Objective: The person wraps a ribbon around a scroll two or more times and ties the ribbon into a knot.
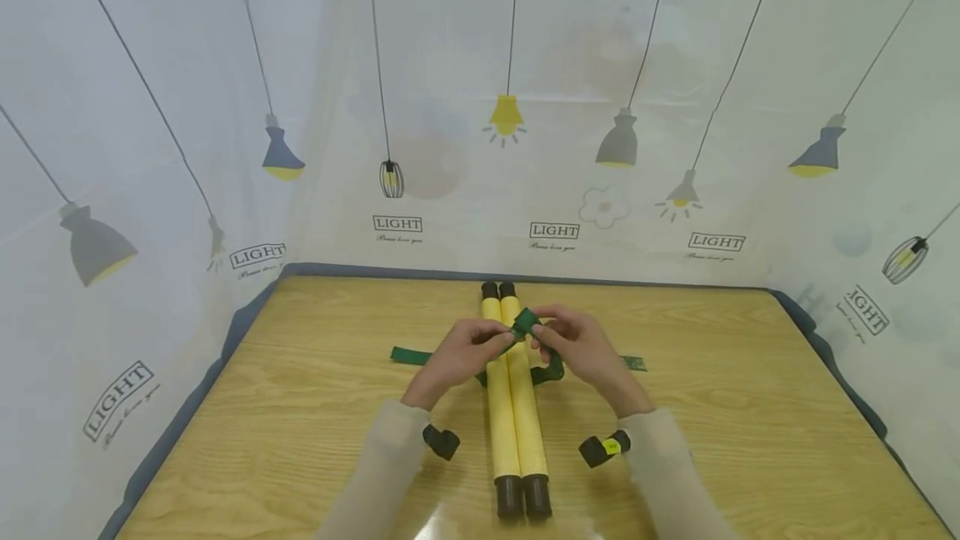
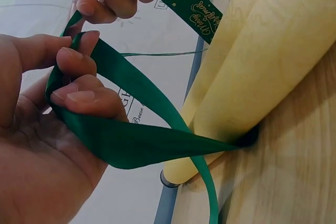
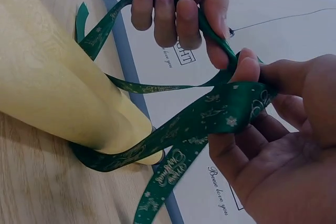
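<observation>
Two yellow rolls [image 1: 513, 407] with dark end caps lie side by side, pointing away from me. A green ribbon [image 3: 173, 124] with gold and white print runs round them, its loops raised above the rolls. My left hand [image 1: 470, 348] pinches the ribbon between thumb and fingers; in the left wrist view a strand passes over its curled fingers [image 2: 92, 100]. Close beside it, my right hand [image 1: 581, 348] grips a folded loop of the same ribbon between thumb and fingers. The exact crossing of the strands is partly hidden by the fingers.
Flat ribbon ends [image 1: 409, 355] stick out left and right on the wooden table [image 1: 300, 407]. Behind and at both sides hangs a white curtain [image 1: 465, 257] printed with lamps. Each wrist carries a black camera strap [image 1: 441, 442].
</observation>
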Motion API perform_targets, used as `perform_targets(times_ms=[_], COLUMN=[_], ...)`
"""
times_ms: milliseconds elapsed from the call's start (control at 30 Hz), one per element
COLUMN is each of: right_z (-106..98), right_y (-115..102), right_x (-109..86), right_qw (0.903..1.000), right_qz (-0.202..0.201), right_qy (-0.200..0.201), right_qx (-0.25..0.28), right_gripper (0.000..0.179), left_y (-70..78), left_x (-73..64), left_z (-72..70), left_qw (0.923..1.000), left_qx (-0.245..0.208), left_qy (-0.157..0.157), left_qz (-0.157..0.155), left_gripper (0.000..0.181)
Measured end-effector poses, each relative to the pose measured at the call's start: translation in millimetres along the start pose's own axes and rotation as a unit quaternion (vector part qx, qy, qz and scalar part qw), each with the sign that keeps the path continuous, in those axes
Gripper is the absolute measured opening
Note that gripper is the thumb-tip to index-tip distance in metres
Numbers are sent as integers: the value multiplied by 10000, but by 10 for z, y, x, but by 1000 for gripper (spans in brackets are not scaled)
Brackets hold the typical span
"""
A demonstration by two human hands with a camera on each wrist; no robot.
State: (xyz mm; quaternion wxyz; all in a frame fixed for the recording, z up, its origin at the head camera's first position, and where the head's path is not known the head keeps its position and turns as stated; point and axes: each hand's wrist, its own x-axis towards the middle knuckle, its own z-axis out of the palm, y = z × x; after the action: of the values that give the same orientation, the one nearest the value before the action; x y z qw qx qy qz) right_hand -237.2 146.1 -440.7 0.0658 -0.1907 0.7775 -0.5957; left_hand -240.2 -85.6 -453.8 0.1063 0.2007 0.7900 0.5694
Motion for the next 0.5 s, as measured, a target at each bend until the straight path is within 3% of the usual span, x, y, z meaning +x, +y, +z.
perform_targets(times_ms=[300, 500], right_z=[21, 12], right_y=[-39, -46], right_x=[-27, -50], right_qw=[9985, 9947], right_qz=[-164, 40], right_qy=[-406, -908], right_qx=[-331, -482], right_gripper=[32, 37], left_y=[29, 19], left_x=[-15, -9], left_z=[28, 55], left_qw=[9996, 9992], left_qx=[7, -122], left_qy=[-231, -247], left_qz=[191, 284], left_gripper=[41, 40])
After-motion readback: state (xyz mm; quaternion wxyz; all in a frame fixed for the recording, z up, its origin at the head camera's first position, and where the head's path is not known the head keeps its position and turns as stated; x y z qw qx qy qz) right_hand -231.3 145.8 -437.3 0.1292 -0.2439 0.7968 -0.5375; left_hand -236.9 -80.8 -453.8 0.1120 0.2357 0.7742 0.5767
